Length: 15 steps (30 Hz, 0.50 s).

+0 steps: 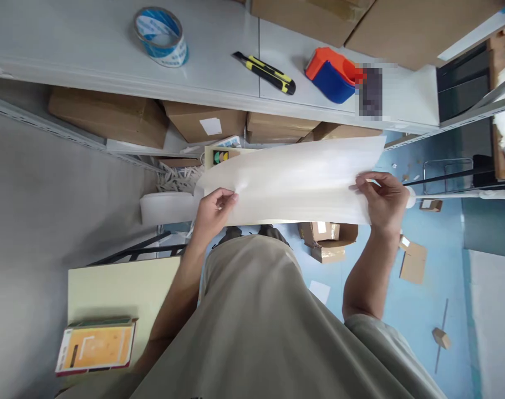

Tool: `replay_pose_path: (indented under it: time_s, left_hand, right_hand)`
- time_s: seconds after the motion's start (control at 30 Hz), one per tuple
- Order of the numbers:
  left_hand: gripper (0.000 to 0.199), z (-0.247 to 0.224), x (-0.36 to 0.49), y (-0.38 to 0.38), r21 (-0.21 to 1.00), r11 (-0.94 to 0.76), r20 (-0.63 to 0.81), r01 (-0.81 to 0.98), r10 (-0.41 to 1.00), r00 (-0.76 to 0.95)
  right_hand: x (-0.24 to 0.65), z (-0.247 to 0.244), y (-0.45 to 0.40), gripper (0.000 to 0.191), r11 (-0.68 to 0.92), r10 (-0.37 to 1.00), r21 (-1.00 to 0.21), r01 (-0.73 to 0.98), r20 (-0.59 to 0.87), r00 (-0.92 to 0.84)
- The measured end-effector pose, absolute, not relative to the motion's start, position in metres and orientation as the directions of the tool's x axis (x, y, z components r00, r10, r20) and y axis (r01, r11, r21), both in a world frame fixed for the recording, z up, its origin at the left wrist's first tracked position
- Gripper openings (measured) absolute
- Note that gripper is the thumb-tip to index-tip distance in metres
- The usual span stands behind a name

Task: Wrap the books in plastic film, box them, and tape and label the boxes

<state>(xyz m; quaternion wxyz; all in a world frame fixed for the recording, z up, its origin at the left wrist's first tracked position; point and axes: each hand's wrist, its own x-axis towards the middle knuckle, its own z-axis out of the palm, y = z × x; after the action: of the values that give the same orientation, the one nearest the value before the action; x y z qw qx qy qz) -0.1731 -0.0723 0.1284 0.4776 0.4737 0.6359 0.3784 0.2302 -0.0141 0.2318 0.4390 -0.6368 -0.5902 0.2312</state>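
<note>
A wide, thin white sheet (294, 177) stretches between my two hands in front of my body; whether it is foam or paper I cannot tell. My left hand (217, 213) pinches its near left part, where the surface dimples. At the right end, my right hand (383, 199) grips the edge between thumb and fingers. Under the sheet's far left corner, part of a cream-coloured board or box with a coloured print (220, 157) shows; the rest is covered. Another white piece (167, 209), rounded at its end, lies left of my left hand.
On the grey shelf (210, 77) ahead lie a tape roll (163, 39), a box cutter (264, 73) and a red-and-blue tape dispenser (333, 75). Cardboard boxes (111, 113) fill the level below. Open cartons (329, 238) stand on the blue floor. Books (96, 346) rest on a pale board at lower left.
</note>
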Motion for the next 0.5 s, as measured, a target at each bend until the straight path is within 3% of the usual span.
replay_pose_path:
  time_s: [0.23,0.33,0.5]
  left_hand:
    - [0.027,0.060,-0.057,-0.037,0.847,0.311,-0.358,0.431,0.933,0.031]
    - [0.027,0.025,-0.022,-0.028,0.732,0.298,-0.368,0.613,0.930,-0.013]
    - [0.066,-0.028,0.002,-0.025,0.388,0.359,-0.399,0.849,0.896,-0.197]
  right_hand:
    - [0.361,0.133,0.001,0.033,-0.129,0.960,-0.805,0.579,0.045,0.275]
    - [0.408,0.083,0.008,0.039,-0.215,0.951,-0.796,0.565,-0.038,0.308]
    - [0.450,0.011,0.020,0.042,-0.351,0.931,-0.800,0.486,-0.243,0.272]
